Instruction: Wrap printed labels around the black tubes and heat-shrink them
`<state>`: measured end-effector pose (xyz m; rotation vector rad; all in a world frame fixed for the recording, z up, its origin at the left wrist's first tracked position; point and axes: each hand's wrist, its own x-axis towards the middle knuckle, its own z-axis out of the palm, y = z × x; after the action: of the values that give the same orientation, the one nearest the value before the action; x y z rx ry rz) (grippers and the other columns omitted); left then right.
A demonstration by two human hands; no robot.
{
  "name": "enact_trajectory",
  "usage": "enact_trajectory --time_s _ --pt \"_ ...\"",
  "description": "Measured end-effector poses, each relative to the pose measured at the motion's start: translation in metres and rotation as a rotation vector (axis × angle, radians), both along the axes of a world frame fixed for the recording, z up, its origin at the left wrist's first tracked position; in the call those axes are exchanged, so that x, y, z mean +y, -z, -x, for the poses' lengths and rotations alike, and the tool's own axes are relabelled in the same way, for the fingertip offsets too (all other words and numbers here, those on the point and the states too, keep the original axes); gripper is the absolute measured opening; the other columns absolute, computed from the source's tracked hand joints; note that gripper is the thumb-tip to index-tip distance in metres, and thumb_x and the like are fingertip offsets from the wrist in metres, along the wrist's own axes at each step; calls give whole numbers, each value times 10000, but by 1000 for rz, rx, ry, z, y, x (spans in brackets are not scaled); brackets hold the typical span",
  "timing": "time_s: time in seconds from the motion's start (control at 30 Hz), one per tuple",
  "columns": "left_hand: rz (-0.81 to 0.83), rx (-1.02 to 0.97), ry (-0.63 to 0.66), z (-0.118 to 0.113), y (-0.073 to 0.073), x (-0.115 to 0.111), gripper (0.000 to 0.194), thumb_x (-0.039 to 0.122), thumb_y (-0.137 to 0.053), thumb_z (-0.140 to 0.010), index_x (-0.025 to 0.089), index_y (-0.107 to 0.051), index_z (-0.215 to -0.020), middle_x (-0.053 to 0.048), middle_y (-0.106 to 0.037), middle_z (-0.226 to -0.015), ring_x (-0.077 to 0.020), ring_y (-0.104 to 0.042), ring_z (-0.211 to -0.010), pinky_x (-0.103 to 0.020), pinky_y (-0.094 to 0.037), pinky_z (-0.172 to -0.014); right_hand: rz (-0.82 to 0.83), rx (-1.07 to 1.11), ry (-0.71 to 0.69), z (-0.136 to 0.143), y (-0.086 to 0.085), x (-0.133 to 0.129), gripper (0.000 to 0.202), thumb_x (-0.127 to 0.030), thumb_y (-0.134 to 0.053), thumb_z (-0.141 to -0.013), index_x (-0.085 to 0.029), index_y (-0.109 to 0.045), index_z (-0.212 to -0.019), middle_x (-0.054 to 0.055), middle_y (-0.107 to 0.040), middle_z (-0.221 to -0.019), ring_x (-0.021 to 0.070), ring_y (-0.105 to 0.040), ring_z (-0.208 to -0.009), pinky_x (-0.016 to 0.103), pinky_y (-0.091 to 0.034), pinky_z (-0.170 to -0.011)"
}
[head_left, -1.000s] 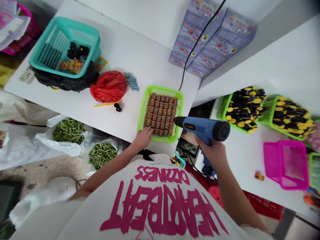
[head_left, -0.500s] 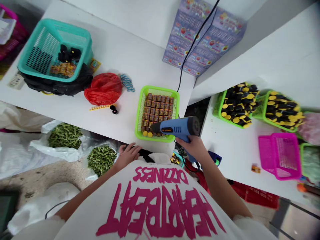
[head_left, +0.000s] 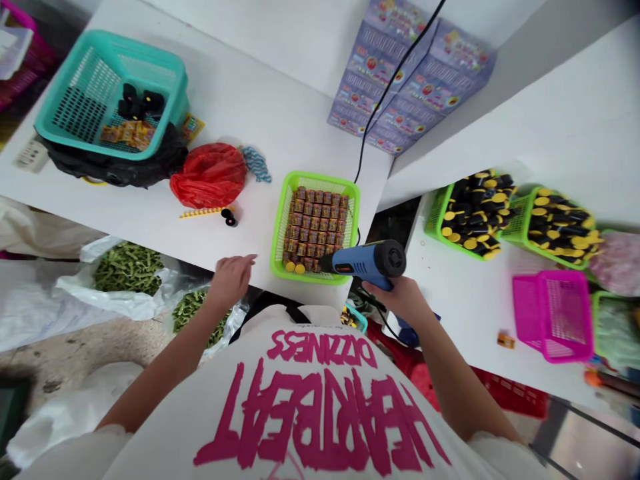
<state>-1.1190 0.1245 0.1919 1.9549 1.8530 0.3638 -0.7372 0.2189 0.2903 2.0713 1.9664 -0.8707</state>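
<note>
My right hand is wrapped round the handle of a blue heat gun with a black nozzle and a black rear end. Its nozzle points left, over the near side of a lime-green basket. Rows of small brown wrapped pieces fill that basket, and two yellow round caps show at its near left corner. My left hand hovers by the front edge of the white table, left of the basket. Its fingers are stretched out and hold nothing.
Left on the table are a teal basket, a red plastic bag and a yellow strip. Purple boxes stand behind, crossed by a black cord. On the right table are green baskets of black-and-yellow pieces and magenta baskets.
My left hand has moved left and forward, from near my waist to the table edge. The heat gun has shifted right and slightly toward me, its nozzle now nearer the basket's right side.
</note>
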Motion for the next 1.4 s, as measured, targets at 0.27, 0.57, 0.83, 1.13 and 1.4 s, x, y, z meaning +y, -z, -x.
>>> enact_trajectory --time_s 0.27,0.57,0.83,1.13,1.4 --pt "115 -18 279 -145 59 45 459 247 -377 -962 95 -515 -1372 -167 -516 -1419 -295 -470 -1300 -459 -397 -1035 34 -78 422 -37 -22 -24 531 -661 -615 -710 -141 -712 -756 83 -673 -558 275 -677 -648 320 -480 -588" --pt "55 10 410 -129 58 -15 319 295 -450 -962 246 -638 -1215 -101 -562 -1390 -275 -498 -1278 -510 -240 -1085 69 133 424 -23 -9 -32 491 -629 -628 -732 -145 -701 -758 57 -670 -577 221 -629 -566 298 -459 -531" --pt "-36 7 286 -59 26 -27 335 222 -397 -977 279 -619 -1221 -53 -684 -1201 -224 -557 -1199 -449 -233 -1018 -3 136 77 22 12 -12 360 -454 -637 -788 -138 -748 -921 105 -748 -880 282 -698 -863 306 -505 -718" --pt "-59 20 -14 -10 -1 -7 360 212 -328 -988 197 -604 -1219 -107 -677 -1150 -240 -545 -1158 -452 -266 -975 26 81 40 15 2 -10 385 -494 -639 -781 -158 -746 -935 112 -752 -875 306 -703 -869 309 -507 -689" --pt "65 85 261 -115 30 27 372 310 -445 -948 268 -615 -1276 -140 -573 -1312 -316 -494 -1183 -522 -311 -1002 -32 -114 338 -42 -24 -24 507 -615 -615 -729 -137 -737 -843 89 -692 -613 290 -683 -696 322 -479 -603"
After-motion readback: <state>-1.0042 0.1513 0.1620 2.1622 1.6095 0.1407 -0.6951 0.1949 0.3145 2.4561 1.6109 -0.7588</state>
